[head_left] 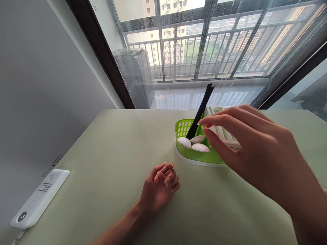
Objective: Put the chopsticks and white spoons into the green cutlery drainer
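A green caddy [194, 156] with a white base stands on the table. Two or more black chopsticks [203, 105] lean up out of it. Three white spoons [200, 147], as their rounded bowls suggest, show above its front rim. My right hand [258, 153] hovers in front of the caddy's right side, thumb and fingertips slightly apart beside the chopsticks. It appears to hold nothing; whether a fingertip touches them I cannot tell. Palm up, my left hand [161, 185] rests on the table in front of the caddy, its fingers loosely curled and holding nothing.
The pale green table [114, 146] ends at a large window. A white slotted rack [224, 132] forms the caddy's right part, partly behind my right hand. A white power strip-like device [41, 199] lies at the table's left edge, near the grey wall.
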Demonstrator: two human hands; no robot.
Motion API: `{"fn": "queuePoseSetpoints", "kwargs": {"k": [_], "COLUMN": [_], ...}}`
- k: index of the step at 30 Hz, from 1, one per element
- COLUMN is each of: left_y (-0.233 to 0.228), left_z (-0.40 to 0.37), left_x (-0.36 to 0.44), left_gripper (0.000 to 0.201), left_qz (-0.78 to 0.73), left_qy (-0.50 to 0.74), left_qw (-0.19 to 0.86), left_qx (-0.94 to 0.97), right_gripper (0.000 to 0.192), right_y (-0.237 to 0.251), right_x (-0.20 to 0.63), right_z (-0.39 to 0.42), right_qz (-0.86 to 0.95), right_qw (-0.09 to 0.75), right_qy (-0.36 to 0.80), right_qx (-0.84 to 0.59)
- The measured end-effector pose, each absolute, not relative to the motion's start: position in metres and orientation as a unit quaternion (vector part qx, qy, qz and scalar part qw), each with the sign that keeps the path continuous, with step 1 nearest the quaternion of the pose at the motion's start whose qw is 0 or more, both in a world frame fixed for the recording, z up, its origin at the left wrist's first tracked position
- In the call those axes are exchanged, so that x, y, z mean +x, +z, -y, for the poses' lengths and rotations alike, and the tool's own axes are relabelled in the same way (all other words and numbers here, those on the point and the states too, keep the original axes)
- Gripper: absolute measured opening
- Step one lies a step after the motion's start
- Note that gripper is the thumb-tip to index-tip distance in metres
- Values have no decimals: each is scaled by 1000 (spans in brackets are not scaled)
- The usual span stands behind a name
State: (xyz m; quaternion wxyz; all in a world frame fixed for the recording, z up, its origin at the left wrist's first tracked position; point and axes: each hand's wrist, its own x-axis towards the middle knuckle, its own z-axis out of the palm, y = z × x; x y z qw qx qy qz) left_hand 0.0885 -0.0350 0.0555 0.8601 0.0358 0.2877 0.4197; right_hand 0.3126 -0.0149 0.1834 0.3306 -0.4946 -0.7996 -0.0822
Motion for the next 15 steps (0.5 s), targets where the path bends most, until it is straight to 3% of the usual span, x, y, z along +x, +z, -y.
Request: {"fn": "queuePoseSetpoints", "kwargs": {"k": [10,15], "left_y": [52,50], "left_z": [35,35], "left_x": [88,88], "left_gripper": [18,17], "left_qz": [-275,-265], "left_qy": [418,416], "left_qw": [865,869], "left_qx": [41,42], "right_gripper": [15,10], "right_y": [180,189], "right_x": [317,317], "right_z": [3,-15], "right_qz": [810,844], "right_qw": [285,199], "right_qy": [-91,-106], "right_qx": [-505,-487]}}
